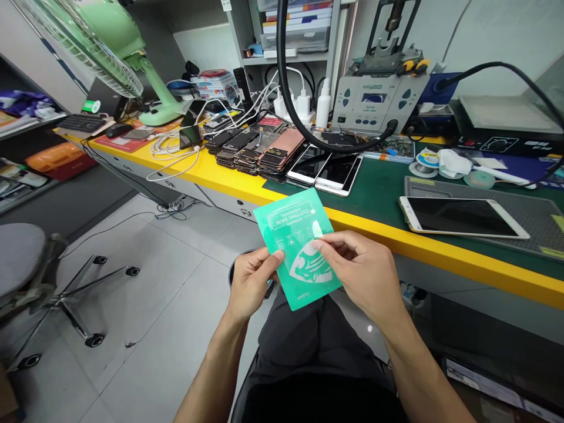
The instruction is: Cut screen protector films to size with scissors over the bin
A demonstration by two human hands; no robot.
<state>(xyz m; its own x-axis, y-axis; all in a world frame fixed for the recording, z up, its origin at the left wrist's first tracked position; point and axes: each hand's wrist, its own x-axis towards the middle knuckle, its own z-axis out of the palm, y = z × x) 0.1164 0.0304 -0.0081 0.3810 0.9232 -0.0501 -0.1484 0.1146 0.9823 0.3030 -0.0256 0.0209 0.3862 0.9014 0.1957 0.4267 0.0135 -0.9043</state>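
Note:
A flat green packet of hydrogel skin film is held over my lap, its printed lettering upside down to me. My left hand pinches its left edge between thumb and fingers. On the right side, my right hand grips the packet with the thumb over its face, close to a white fish-like print. A white phone with a dark screen rests at the bench edge, beyond my right hand. Behind the packet, a white-framed phone lies beside stacked phone parts.
The yellow-edged bench runs across in front of me. On it stand a green fan, a grey control station with a thick black cable, and tangled white cords. A wheeled stool stands at left.

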